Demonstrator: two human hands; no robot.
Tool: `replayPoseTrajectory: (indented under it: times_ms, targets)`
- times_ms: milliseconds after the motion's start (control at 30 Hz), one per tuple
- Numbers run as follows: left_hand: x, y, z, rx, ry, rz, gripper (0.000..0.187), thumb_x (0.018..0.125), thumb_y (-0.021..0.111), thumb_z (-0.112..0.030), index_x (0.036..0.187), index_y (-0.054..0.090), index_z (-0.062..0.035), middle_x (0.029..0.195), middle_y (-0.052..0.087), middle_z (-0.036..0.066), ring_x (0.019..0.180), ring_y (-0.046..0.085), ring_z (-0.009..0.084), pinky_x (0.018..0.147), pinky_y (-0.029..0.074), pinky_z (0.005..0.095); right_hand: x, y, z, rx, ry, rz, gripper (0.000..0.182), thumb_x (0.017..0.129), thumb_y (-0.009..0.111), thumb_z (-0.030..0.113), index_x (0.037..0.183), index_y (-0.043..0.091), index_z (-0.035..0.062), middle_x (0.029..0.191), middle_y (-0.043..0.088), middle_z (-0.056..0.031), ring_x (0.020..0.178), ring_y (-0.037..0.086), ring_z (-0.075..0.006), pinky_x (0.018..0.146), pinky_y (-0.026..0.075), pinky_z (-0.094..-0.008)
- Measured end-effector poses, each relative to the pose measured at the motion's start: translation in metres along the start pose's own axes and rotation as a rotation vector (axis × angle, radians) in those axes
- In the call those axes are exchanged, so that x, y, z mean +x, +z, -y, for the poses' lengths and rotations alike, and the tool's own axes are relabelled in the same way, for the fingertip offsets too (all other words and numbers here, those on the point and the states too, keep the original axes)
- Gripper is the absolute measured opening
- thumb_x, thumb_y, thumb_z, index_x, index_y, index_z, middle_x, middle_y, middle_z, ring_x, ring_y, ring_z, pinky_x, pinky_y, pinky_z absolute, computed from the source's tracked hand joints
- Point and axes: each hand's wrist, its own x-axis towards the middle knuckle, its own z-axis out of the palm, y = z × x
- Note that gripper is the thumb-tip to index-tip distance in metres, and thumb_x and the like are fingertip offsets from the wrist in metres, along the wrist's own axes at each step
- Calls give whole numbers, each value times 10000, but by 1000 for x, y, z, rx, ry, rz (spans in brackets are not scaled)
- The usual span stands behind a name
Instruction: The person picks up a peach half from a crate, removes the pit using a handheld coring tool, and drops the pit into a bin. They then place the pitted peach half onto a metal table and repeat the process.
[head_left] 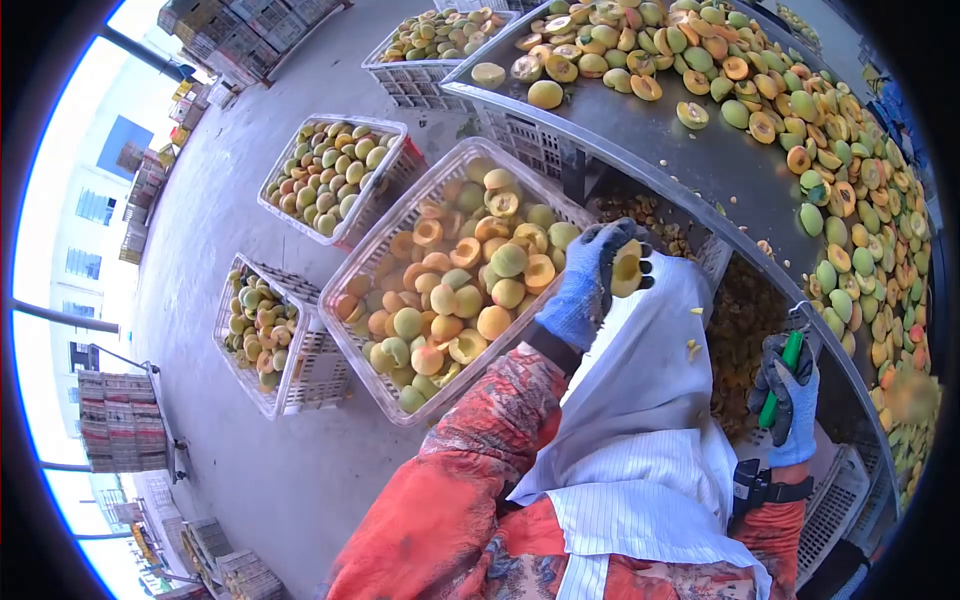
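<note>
My left hand (595,275), in a blue and dark glove, holds a halved yellow-green fruit (627,270) above my lap, beside the right edge of a large crate of fruit (350,375). Gloved too, my right hand (788,400) is closed around the green handle of a tool (783,380), whose metal end points up by the table edge. A metal table (650,130) with halved fruits (840,200) heaped along its far side curves around the right. A white cloth (650,370) covers my lap.
More fruit-filled crates stand on the floor at upper left (385,215), at left (285,385) and behind the table corner (400,72). Fruit pits (740,330) lie under the table. An empty-looking crate (840,505) is at lower right. Stacked crates (120,420) stand farther left.
</note>
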Motion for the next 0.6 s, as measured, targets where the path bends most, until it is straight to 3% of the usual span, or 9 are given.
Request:
replayPoseTrajectory:
  times_ms: [33,100,167,200,233,300,400,500,600]
  targets:
    - [7,-46,-16,275,224,-283,257,828,584,-196,1006,579,-11,881,604,100,720,624,224,608,546,373,2,-8,0,-10,13,-49,260,827,576,123,1059,500,33,661,489,-11,454,464,-85,374,400,-207]
    - [-10,-140,-71,546,363,-537,201,789,641,-180,886,634,-5,799,634,54,681,595,135,611,482,248,6,-28,-6,-13,-28,-69,299,840,562,128,1116,489,37,651,481,1,421,436,-88,371,384,-200]
    - [-41,-222,-119,881,433,-928,231,761,696,-210,837,637,1,760,622,21,631,540,95,587,437,233,4,-40,-7,-66,-2,-168,269,839,558,129,1084,491,39,634,473,4,422,446,-79,352,377,-200]
    - [-53,-295,-137,1080,504,-992,396,756,673,-277,995,605,30,870,651,110,748,595,171,635,474,315,4,-46,-10,-74,4,-165,269,839,558,129,1084,491,39,634,473,4,422,446,-79,352,377,-200]
    - [-74,-329,-157,1198,402,-1089,377,747,675,-190,1051,582,14,919,638,102,817,595,164,659,478,287,4,-52,-13,-76,25,-191,283,836,569,150,1088,491,46,633,471,6,419,445,-80,352,375,-199]
    - [-104,-379,-169,951,441,-1025,443,738,631,-74,1162,527,0,980,618,95,828,600,172,695,480,269,3,-50,-11,-81,46,-227,298,834,579,171,1092,491,52,631,468,7,416,444,-81,352,373,-198]
    - [-113,-417,-146,965,318,-1095,551,716,529,0,1260,476,-66,1079,581,131,882,595,215,768,482,291,0,-44,-8,-154,120,-255,293,821,585,177,1078,497,65,627,474,2,403,452,-90,348,381,-199]
    - [-107,-356,-131,1775,30,-1229,493,758,558,-143,1242,490,-78,1272,430,256,1170,449,357,930,413,399,-3,-36,-7,-132,140,-240,268,803,586,154,1041,500,68,620,472,-3,388,446,-94,331,379,-209]
    - [-94,-342,-127,1887,-94,-1186,445,822,510,-177,1252,479,-69,1303,333,338,1217,365,428,976,375,415,-7,-18,12,-143,173,-241,269,787,652,182,988,514,68,619,481,-7,448,481,-110,360,412,-235]
